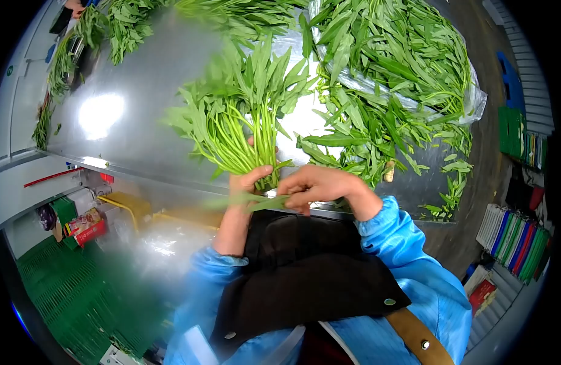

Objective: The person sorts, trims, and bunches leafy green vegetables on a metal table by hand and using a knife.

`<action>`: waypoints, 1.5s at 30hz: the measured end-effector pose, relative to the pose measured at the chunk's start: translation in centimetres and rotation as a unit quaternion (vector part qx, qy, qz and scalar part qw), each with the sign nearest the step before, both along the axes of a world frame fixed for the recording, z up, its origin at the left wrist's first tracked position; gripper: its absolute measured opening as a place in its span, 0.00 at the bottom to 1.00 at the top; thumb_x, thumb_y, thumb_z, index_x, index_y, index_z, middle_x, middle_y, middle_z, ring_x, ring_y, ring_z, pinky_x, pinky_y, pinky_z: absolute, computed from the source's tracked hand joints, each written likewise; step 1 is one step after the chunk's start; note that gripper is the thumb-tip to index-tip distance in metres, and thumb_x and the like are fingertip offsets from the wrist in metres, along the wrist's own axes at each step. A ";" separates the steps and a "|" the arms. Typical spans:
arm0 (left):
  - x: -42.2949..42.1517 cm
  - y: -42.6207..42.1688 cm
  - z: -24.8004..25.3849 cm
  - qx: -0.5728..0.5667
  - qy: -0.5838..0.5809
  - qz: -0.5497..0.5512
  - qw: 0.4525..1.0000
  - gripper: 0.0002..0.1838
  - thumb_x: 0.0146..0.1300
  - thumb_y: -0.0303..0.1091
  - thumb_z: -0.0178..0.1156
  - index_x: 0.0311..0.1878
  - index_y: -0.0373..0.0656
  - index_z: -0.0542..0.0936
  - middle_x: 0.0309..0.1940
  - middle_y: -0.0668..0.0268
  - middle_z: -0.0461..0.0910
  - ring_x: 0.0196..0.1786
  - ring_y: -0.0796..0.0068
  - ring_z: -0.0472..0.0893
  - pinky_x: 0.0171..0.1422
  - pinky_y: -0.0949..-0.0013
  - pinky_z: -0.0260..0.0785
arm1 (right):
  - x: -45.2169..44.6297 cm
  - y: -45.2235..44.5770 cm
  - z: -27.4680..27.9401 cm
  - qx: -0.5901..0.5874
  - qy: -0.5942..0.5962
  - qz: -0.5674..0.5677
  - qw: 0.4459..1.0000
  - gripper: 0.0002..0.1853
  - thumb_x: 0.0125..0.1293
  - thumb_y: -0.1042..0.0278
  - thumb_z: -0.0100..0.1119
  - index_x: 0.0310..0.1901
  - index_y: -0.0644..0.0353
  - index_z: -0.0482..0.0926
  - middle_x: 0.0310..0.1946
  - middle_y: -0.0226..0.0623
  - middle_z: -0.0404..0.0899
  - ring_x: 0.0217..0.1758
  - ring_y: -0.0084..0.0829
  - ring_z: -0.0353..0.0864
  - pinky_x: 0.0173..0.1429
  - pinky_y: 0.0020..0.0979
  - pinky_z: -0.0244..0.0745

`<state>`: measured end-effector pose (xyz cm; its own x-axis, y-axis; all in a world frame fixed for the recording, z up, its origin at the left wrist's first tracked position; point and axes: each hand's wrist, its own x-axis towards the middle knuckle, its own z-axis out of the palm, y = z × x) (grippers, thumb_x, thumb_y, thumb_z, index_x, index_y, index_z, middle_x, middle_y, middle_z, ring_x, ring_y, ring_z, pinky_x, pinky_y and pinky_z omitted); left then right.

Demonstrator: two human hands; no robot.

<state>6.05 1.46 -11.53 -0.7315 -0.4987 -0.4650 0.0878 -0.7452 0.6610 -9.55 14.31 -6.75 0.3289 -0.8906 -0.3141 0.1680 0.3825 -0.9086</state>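
Note:
A bunch of leafy green stems (pixel 250 131) stands out over the metal table, its leaves pointing away from me. My left hand (pixel 251 177) is wrapped round the lower ends of the stems. Close beside it on the right, my right hand (pixel 311 185) has its fingers bent together around a loose green leaf (pixel 265 202), which trails leftward under the bunch and is partly blurred. Both hands are near the table's front edge, in front of the dark apron (pixel 305 255).
A big heap of greens (pixel 396 55) lies on clear plastic (pixel 473 100) at the right of the metal table (pixel 153 121). More bunches (pixel 128 27) line the far left side. A green crate (pixel 58 280) is below left. A small brownish piece (pixel 389 171) lies right of my hands.

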 end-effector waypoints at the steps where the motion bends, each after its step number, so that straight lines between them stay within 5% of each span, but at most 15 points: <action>1: 0.2 0.1 -0.4 -0.008 -0.010 0.001 1.000 0.38 0.45 0.14 0.64 0.64 0.39 0.66 0.49 0.55 0.78 0.51 0.62 0.79 0.55 0.61 0.75 | -0.7 1.0 -0.8 0.017 0.051 0.017 0.998 0.09 0.66 0.67 0.58 0.44 0.63 0.77 0.22 0.32 0.79 0.22 0.24 0.78 0.28 0.26 0.73; 2: 0.0 0.4 0.1 -0.016 -0.020 0.001 1.000 0.38 0.45 0.13 0.64 0.64 0.39 0.66 0.49 0.55 0.78 0.51 0.62 0.79 0.55 0.61 0.75 | -1.2 1.7 -1.5 0.034 0.102 0.034 0.994 0.10 0.65 0.67 0.58 0.44 0.62 0.77 0.23 0.33 0.79 0.23 0.25 0.79 0.29 0.27 0.73; 3: -0.1 0.6 0.3 -0.023 -0.032 0.001 0.999 0.38 0.45 0.12 0.64 0.64 0.39 0.66 0.49 0.55 0.78 0.51 0.62 0.79 0.55 0.61 0.75 | -1.3 2.2 -2.0 -0.038 0.313 -0.010 0.949 0.11 0.63 0.67 0.60 0.45 0.62 0.77 0.25 0.33 0.79 0.24 0.28 0.79 0.29 0.28 0.73; 5: -0.1 1.1 0.0 -0.041 -0.056 0.004 0.998 0.38 0.44 0.10 0.64 0.62 0.40 0.67 0.51 0.57 0.77 0.53 0.65 0.78 0.57 0.64 0.74 | -1.1 3.1 -2.6 -0.171 0.671 -0.097 0.715 0.14 0.61 0.66 0.62 0.47 0.60 0.77 0.27 0.34 0.79 0.27 0.32 0.80 0.30 0.30 0.73; 6: -0.2 1.5 -0.3 -0.062 -0.067 0.008 0.996 0.38 0.44 0.11 0.64 0.62 0.39 0.68 0.52 0.58 0.76 0.54 0.66 0.78 0.57 0.65 0.73 | -1.4 1.6 -0.8 -0.180 0.558 -0.197 0.786 0.19 0.58 0.62 0.64 0.49 0.59 0.77 0.31 0.36 0.78 0.30 0.39 0.80 0.33 0.35 0.74; 8: -0.5 2.1 0.1 -0.123 -0.086 -0.011 0.989 0.34 0.50 0.17 0.65 0.62 0.39 0.67 0.54 0.61 0.74 0.56 0.71 0.75 0.58 0.68 0.70 | -0.1 -1.7 2.9 -0.134 0.455 -0.280 0.835 0.18 0.58 0.60 0.64 0.49 0.57 0.77 0.31 0.37 0.78 0.31 0.42 0.80 0.35 0.37 0.74; 12: -1.2 2.3 0.0 -0.201 -0.193 -0.043 0.959 0.28 0.62 0.34 0.62 0.63 0.39 0.64 0.56 0.64 0.71 0.56 0.75 0.72 0.58 0.69 0.67 | 4.2 -7.4 0.6 -0.154 0.492 -0.332 0.790 0.16 0.56 0.61 0.66 0.45 0.56 0.79 0.29 0.37 0.79 0.27 0.39 0.79 0.31 0.36 0.72; 19: -1.6 2.5 0.8 -0.200 -0.065 0.016 0.977 0.35 0.53 0.26 0.67 0.64 0.38 0.64 0.58 0.64 0.70 0.60 0.73 0.70 0.63 0.70 0.64 | 4.0 -7.6 -1.9 -0.033 0.268 -0.408 0.872 0.09 0.58 0.63 0.64 0.33 0.60 0.84 0.24 0.38 0.82 0.26 0.36 0.81 0.33 0.31 0.74; 26: -1.6 2.8 0.3 -0.211 -0.094 0.039 0.972 0.35 0.47 0.21 0.69 0.62 0.38 0.68 0.55 0.66 0.72 0.56 0.74 0.73 0.59 0.71 0.68 | 4.0 -8.1 -0.9 -0.055 0.334 -0.392 0.856 0.08 0.58 0.66 0.66 0.35 0.61 0.84 0.22 0.34 0.81 0.22 0.24 0.78 0.27 0.25 0.71; 30: -1.0 2.0 -0.1 -0.131 -0.108 -0.013 0.985 0.33 0.47 0.20 0.69 0.59 0.38 0.70 0.49 0.67 0.74 0.51 0.76 0.75 0.54 0.72 0.70 | 3.1 -6.4 -2.1 0.071 -0.023 -0.426 0.901 0.10 0.62 0.66 0.64 0.38 0.65 0.81 0.19 0.23 0.73 0.20 0.11 0.69 0.21 0.16 0.60; 33: -0.9 2.3 -0.1 -0.171 -0.110 -0.014 0.979 0.27 0.50 0.23 0.68 0.56 0.38 0.72 0.46 0.67 0.76 0.49 0.75 0.76 0.54 0.71 0.70 | 3.9 -6.5 -2.5 0.012 -0.028 -0.467 0.884 0.09 0.61 0.66 0.64 0.37 0.63 0.79 0.21 0.30 0.77 0.18 0.20 0.73 0.21 0.23 0.64; 36: -2.1 3.3 -0.5 -0.260 -0.107 0.098 0.955 0.26 0.55 0.25 0.65 0.58 0.37 0.71 0.48 0.66 0.76 0.51 0.75 0.76 0.54 0.69 0.70 | 4.9 -7.5 -0.9 -0.172 0.350 -0.427 0.816 0.09 0.60 0.64 0.63 0.35 0.61 0.78 0.24 0.37 0.79 0.17 0.33 0.75 0.23 0.32 0.68; 39: -1.3 2.6 -1.7 -0.148 -0.142 0.027 0.978 0.29 0.58 0.28 0.64 0.62 0.36 0.66 0.54 0.65 0.72 0.54 0.74 0.74 0.56 0.69 0.69 | 5.2 -8.3 -1.1 -0.139 0.472 -0.385 0.781 0.10 0.59 0.63 0.63 0.34 0.61 0.78 0.22 0.41 0.78 0.21 0.42 0.78 0.27 0.37 0.70; 45: -1.4 3.1 1.2 -0.228 -0.120 0.004 0.966 0.27 0.59 0.29 0.63 0.61 0.36 0.67 0.53 0.65 0.72 0.55 0.76 0.73 0.56 0.72 0.67 | 3.8 -7.2 -1.2 0.037 0.181 -0.378 0.907 0.11 0.60 0.62 0.64 0.34 0.63 0.78 0.17 0.43 0.77 0.20 0.39 0.81 0.26 0.35 0.71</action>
<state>4.61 4.60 -10.29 -0.6254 -0.6970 -0.3508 -0.1039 -0.3712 0.9227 -5.72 7.07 -7.97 -0.5038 -0.7907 -0.3478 0.1038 0.3443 -0.9331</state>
